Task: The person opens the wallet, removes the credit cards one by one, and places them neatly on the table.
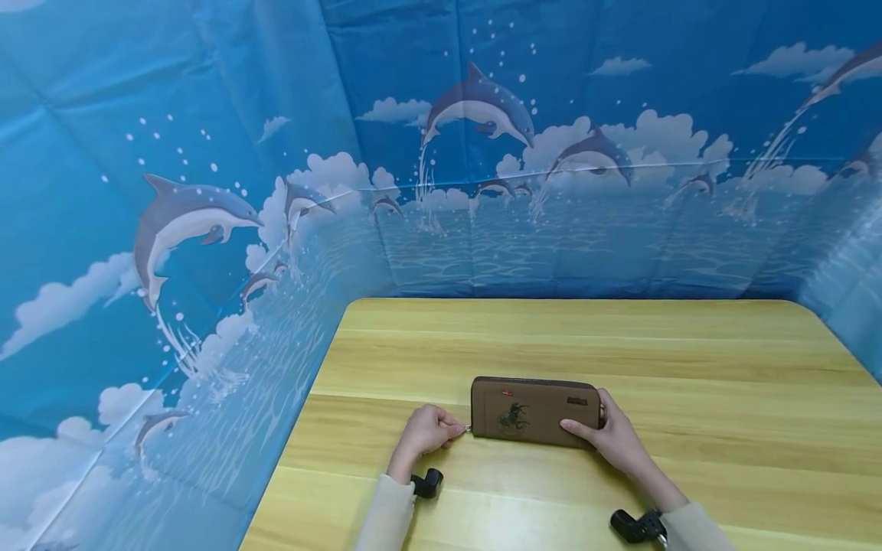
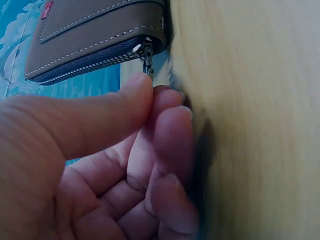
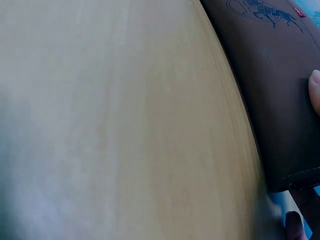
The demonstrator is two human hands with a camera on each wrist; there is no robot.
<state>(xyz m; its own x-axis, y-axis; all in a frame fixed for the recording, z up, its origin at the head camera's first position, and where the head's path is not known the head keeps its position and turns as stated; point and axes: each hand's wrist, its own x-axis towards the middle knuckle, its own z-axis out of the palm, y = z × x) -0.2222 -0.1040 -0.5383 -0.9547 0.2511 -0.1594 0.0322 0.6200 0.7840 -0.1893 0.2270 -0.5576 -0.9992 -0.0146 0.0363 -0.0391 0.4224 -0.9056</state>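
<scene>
Left hand is pinching the zipper pull at the wallet's left end, fingers curled. Right hand is gripping the wallet's right end, thumb on top.

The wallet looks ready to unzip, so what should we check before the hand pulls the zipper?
1. Wallet lying flat on the table: ok.
2. Right hand gripping the wallet's right end to steady it: ok.
3. Left hand pinching the zipper pull: ok, thumb and fingers close on it in the left wrist view.
4. Zipper shut along the edge: ok, the teeth look closed up to the slider.
5. Room on the table to the left of the left hand: ok, bare wood there.
6. Whether the zipper slides freely: cannot tell.
</scene>
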